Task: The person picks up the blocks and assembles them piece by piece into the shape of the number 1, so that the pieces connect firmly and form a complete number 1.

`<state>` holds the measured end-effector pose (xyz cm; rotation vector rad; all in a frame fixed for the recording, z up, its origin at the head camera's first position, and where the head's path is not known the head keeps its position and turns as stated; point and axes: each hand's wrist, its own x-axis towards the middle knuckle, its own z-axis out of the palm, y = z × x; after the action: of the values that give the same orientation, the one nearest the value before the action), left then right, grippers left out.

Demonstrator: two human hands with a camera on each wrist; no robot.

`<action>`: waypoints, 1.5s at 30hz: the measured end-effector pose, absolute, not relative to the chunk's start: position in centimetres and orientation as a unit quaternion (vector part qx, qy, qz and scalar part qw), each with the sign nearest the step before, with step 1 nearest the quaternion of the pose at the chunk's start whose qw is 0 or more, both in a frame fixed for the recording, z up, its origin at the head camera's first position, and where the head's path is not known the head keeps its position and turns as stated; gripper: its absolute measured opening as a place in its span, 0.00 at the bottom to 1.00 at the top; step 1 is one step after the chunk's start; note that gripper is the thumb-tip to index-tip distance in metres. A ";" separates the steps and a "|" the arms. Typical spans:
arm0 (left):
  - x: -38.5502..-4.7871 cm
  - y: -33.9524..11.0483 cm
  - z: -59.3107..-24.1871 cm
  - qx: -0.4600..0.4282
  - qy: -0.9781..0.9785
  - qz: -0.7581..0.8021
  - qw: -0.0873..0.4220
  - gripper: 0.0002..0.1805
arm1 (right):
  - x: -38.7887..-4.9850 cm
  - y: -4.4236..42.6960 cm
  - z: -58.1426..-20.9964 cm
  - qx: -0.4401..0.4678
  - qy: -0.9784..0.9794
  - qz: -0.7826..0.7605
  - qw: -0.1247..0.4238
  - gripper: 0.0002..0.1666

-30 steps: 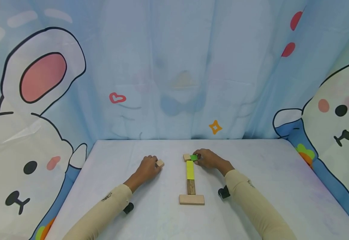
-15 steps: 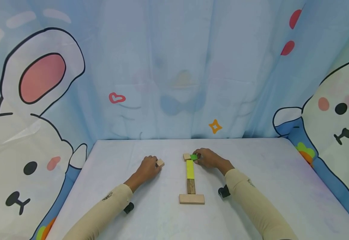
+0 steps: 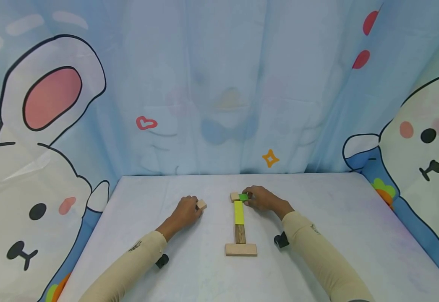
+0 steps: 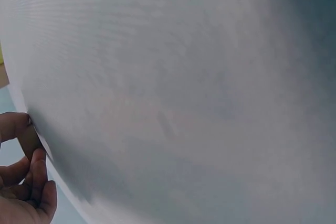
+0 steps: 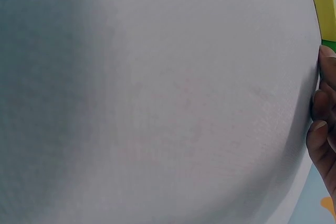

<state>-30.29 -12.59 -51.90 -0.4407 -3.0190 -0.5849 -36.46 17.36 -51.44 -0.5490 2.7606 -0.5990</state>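
Observation:
In the head view several wooden blocks lie in a column on the white table. A long plain block (image 3: pixel 241 250) is nearest, then a brown block (image 3: pixel 240 234) and a yellow block (image 3: pixel 239 212). At the far end a small plain block (image 3: pixel 234 196) sits beside a green block (image 3: pixel 244 197). My right hand (image 3: pixel 262 198) pinches the green block between thumb and finger, at its right side. Left of the column, my left hand (image 3: pixel 187 209) pinches another small plain block (image 3: pixel 201 204); in the left wrist view this block (image 4: pixel 30 142) shows between thumb and fingers.
The white tabletop (image 3: pixel 204 277) meets a blue printed curtain (image 3: pixel 219 84) at the back, with cartoon animals on both sides. Dark wrist cameras hang under each forearm, the left one (image 3: pixel 162 261) and the right one (image 3: pixel 281 240).
The head view has shifted very slightly. Both hands stay where they were, each holding its block, and the column of blocks looks the same.

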 end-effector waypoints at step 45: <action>-30.4 -11.0 -50.3 -0.142 -0.970 -0.199 -0.005 0.16 | -36.5 17.4 -51.5 -0.187 0.952 -0.202 0.136 0.24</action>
<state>-30.36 -10.98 -50.28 -0.4475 -3.0558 -0.6282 -36.54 17.39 -51.51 -0.5418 2.7565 -0.5840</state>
